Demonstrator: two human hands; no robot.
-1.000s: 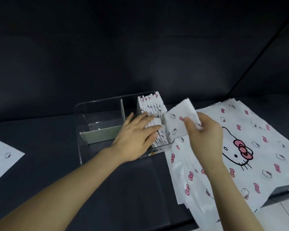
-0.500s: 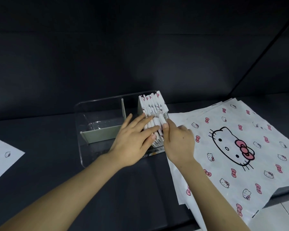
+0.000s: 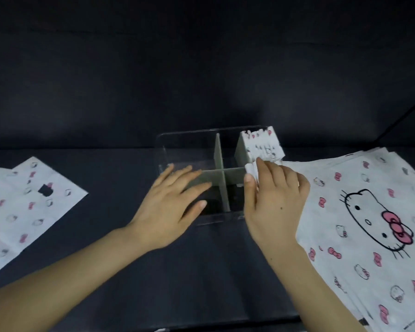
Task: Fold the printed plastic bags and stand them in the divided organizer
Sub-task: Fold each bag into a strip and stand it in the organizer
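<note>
A folded printed bag [image 3: 250, 169] is pinched in the right hand [image 3: 276, 197] at the near end of the row of folded bags [image 3: 261, 147] standing in the clear divided organizer's [image 3: 189, 135] far-right compartment. The left hand [image 3: 175, 202] is spread flat, fingers straight, over the near-left corner — apparently to steady it. Unfolded bags [image 3: 369, 212] are stacked just beside.

Clear divided organizer [image 3: 218, 152]; folded printed bags [image 3: 261, 147] upright, far-right compartment; flat bags [image 3: 369, 224] stacked right.
</note>
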